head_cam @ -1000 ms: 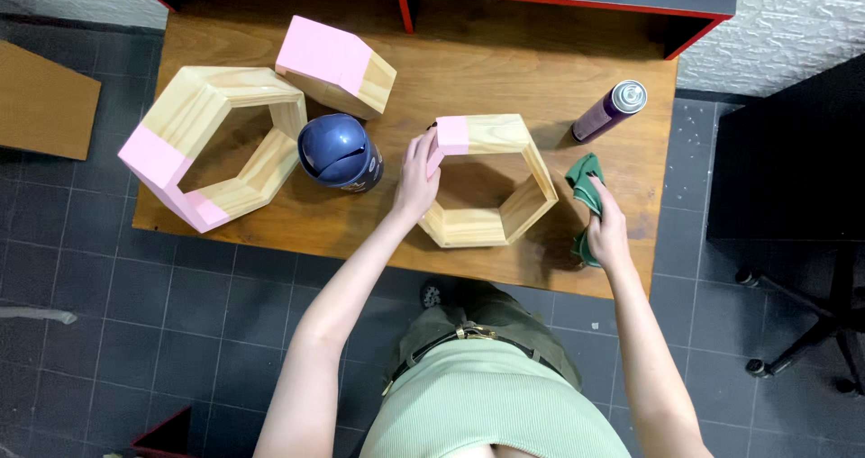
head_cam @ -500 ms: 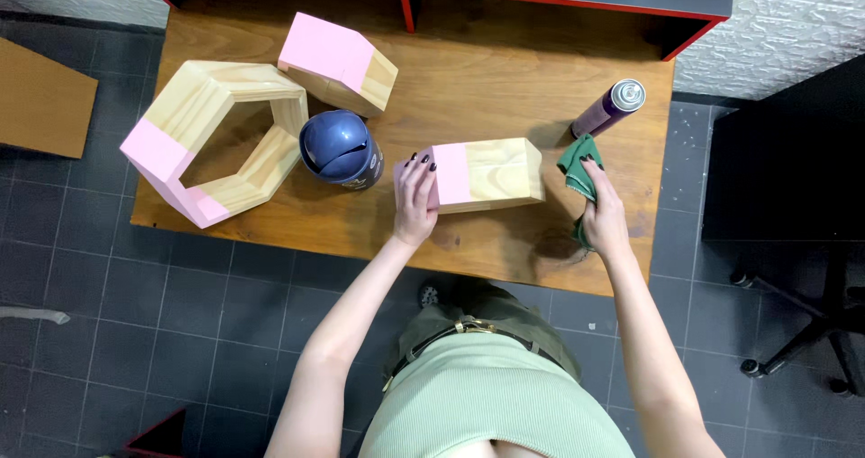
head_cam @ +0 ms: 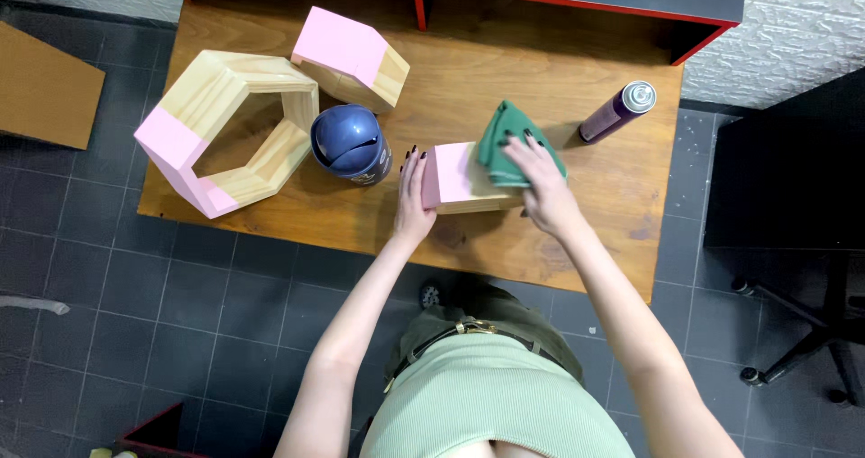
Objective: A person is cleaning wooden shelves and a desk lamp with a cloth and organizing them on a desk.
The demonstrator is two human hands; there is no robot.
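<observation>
Moved: right hand (head_cam: 541, 192) has brought the green cloth (head_cam: 514, 138) from the block's side onto its top
Right hand: flat, pressing cloth on the pink-and-wood block (head_cam: 459, 179)
Left hand (head_cam: 413, 197): open, bracing block's pink end; block stands mid-table (head_cam: 577, 242)
Risk: hard wiping may slide the block into the blue container (head_cam: 350, 143)

view: head camera, the only one
position: above the wooden table (head_cam: 577, 71), on the near edge side
facing: straight down
range: whole tabletop visible

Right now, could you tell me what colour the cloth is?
The cloth is dark green, clearest in the head view.
</observation>
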